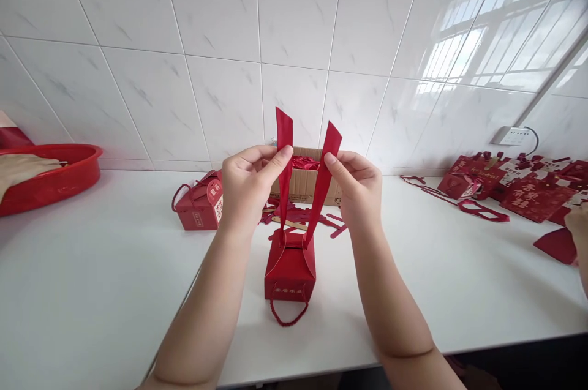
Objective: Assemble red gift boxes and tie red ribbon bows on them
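Note:
A small red gift box (pixel 290 267) stands on the white table in front of me, with a twisted cord handle (pixel 289 319) hanging at its near side. A red ribbon (pixel 318 203) comes up from the box's top in two strands, both pulled upward and leaning slightly apart at their slanted ends. My left hand (pixel 250 179) pinches the left strand between thumb and fingers near its upper end. Opposite it, my right hand (pixel 356 185) pinches the right strand in the same way. Both hands are held above the box, without touching it.
Behind the box lie loose red strips (pixel 301 215) and a cardboard carton (pixel 298 185) with red ribbon inside. Another red box (pixel 197 206) stands left. A red basin (pixel 78 169) with another person's hand is far left. Several red bags (pixel 528 194) and another hand (pixel 579 228) are right.

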`<state>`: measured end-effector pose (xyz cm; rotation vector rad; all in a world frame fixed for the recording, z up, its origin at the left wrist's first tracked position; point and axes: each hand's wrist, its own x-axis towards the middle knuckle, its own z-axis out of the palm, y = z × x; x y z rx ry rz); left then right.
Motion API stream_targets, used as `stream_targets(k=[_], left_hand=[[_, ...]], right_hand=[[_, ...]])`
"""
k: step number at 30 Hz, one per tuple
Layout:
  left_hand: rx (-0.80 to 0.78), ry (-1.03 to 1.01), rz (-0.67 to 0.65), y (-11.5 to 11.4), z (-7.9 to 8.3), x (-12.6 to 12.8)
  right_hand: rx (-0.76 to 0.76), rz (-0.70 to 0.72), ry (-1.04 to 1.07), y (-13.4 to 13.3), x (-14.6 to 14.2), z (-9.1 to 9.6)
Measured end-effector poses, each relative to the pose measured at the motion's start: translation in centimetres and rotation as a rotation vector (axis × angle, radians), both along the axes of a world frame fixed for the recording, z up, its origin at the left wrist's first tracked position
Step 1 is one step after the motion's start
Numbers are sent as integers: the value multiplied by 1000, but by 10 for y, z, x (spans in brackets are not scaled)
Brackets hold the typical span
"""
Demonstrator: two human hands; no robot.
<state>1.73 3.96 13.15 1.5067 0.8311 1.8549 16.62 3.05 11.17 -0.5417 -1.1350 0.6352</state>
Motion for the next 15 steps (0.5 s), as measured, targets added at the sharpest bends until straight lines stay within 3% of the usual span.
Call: stream_targets(k=[15], left_hand=[[22, 69, -69, -3, -1, 2]], right_hand=[[4, -7, 25, -3, 0, 2]])
